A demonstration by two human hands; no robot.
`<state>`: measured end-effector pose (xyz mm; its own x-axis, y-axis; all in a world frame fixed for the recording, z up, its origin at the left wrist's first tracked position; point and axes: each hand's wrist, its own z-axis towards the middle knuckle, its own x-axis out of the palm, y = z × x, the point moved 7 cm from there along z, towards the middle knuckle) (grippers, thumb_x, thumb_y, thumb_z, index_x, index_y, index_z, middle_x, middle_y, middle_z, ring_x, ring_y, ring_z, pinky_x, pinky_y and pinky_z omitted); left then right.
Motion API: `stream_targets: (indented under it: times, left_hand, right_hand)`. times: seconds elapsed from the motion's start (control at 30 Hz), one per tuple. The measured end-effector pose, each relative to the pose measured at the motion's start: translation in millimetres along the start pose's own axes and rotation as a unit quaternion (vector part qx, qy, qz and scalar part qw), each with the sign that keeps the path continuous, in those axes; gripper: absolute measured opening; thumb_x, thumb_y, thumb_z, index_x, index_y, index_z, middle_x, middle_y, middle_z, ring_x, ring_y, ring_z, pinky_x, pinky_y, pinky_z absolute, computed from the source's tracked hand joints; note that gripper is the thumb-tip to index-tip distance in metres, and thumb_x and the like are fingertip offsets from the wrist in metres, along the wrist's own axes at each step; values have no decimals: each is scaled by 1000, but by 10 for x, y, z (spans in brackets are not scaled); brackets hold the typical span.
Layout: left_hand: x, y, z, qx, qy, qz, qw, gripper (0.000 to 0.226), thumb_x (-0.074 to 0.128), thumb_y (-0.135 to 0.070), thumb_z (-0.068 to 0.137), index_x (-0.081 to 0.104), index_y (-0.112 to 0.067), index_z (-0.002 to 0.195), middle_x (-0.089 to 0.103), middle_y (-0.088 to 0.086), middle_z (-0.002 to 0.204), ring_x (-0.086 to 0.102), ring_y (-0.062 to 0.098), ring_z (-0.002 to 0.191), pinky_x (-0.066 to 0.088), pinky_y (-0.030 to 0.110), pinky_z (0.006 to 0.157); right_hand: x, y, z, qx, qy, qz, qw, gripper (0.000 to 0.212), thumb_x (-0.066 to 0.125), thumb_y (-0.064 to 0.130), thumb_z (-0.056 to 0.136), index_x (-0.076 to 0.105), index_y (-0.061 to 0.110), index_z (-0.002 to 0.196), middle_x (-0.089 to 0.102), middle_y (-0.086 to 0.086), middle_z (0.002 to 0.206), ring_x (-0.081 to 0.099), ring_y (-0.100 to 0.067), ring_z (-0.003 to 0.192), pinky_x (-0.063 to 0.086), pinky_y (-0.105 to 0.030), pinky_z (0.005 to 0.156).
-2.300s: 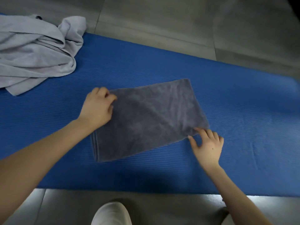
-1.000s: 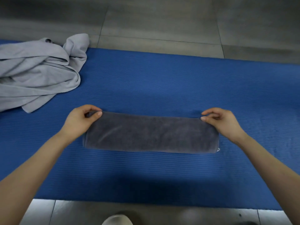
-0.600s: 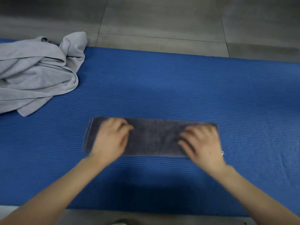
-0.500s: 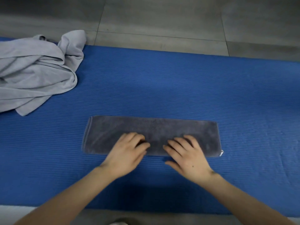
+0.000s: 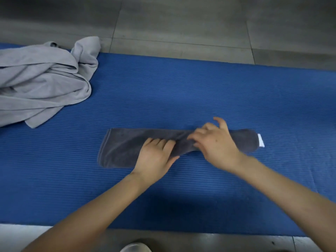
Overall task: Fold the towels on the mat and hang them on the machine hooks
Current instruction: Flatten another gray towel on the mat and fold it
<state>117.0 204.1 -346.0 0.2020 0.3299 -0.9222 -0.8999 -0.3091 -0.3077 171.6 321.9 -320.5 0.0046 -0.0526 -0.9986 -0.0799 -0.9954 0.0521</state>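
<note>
A dark grey towel (image 5: 123,148), folded into a long narrow strip, lies across the blue mat (image 5: 181,91). A white label sticks out at its right end. My left hand (image 5: 156,157) grips the strip near its middle, thumb tucked under the near edge. My right hand (image 5: 216,142) grips the towel just to the right, fingers curled into the bunched cloth, and the right half is lifted and narrowed there. The left half lies flat on the mat.
A crumpled light grey towel (image 5: 41,82) sits in a heap on the mat's far left. Grey floor tiles (image 5: 181,24) lie beyond the mat. A light shoe tip (image 5: 135,248) shows at the bottom edge.
The towel went from a wide rectangle to a narrow strip. Both hands smoothed it flat, then closed on its middle; the right half is now bunched and raised.
</note>
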Motion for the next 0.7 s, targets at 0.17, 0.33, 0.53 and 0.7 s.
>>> stream_targets:
  times: [0.17, 0.33, 0.53, 0.7]
  left_hand:
    - [-253, 265, 567, -128, 129, -159, 970, 56, 60, -36, 86, 34, -27, 135, 63, 0, 73, 59, 19, 69, 40, 30, 66]
    - [-348, 336, 881, -168, 148, -352, 909, 50, 62, -31, 88, 40, -44, 132, 63, -19, 74, 60, 1, 71, 47, 28, 77]
    - [-237, 364, 823, -280, 96, -409, 863, 49, 63, -38, 84, 41, -55, 125, 49, 5, 58, 54, 23, 62, 47, 29, 67]
    - [-113, 280, 774, -325, 93, -441, 831, 47, 63, -39, 85, 44, -56, 124, 65, 15, 77, 65, 23, 77, 53, 40, 81]
  right_hand:
    - [-236, -534, 402, 164, 113, 86, 976, 31, 54, 36, 91, 57, 31, 122, 59, 4, 120, 44, -23, 120, 9, -50, 113]
    - [-412, -598, -236, 425, -153, 164, 877, 39, 48, 47, 90, 56, 21, 118, 69, 1, 87, 61, -30, 88, 38, -43, 87]
    - [316, -141, -400, 536, -93, 610, 577, 73, 48, 64, 79, 28, 39, 144, 56, 27, 105, 55, 5, 97, 40, -19, 84]
    - [468, 34, -453, 563, -110, 711, 406, 69, 52, 57, 82, 22, 48, 143, 45, 22, 135, 46, 1, 120, 26, -23, 91]
